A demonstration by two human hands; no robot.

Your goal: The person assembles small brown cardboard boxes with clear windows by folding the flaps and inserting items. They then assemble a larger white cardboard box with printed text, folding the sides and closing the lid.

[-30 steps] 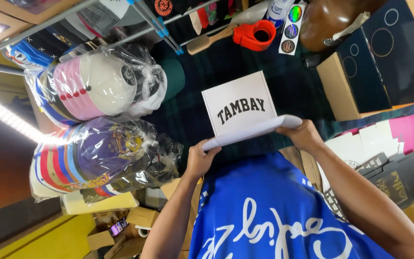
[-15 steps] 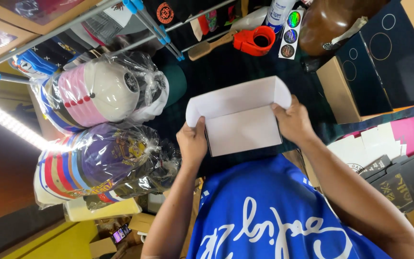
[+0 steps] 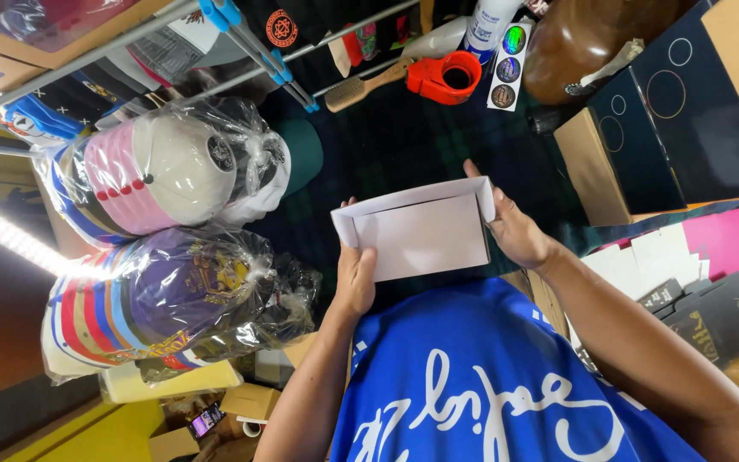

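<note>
Holding a white cardboard box point(image 3: 425, 231) up over the dark plaid table point(image 3: 404, 145), open side facing me. My left hand point(image 3: 357, 278) grips its left end, thumb inside; my right hand point(image 3: 515, 231) clasps the right end, fingers curled round the flap. Bagged stacks of caps point(image 3: 164, 180) sit off to my left, an orange tape dispenser point(image 3: 446, 77) beyond the box.

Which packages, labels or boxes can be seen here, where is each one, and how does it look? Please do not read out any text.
White cardboard box: centre, half folded, held by the left hand and the right hand.
Sticker strip: top, white with three round shiny labels.
Dark box: upper right, navy with thin circles, brown side.
Two clear bags of caps: left, stacked, many colours.
Pink sheet: right edge, flat.
</note>
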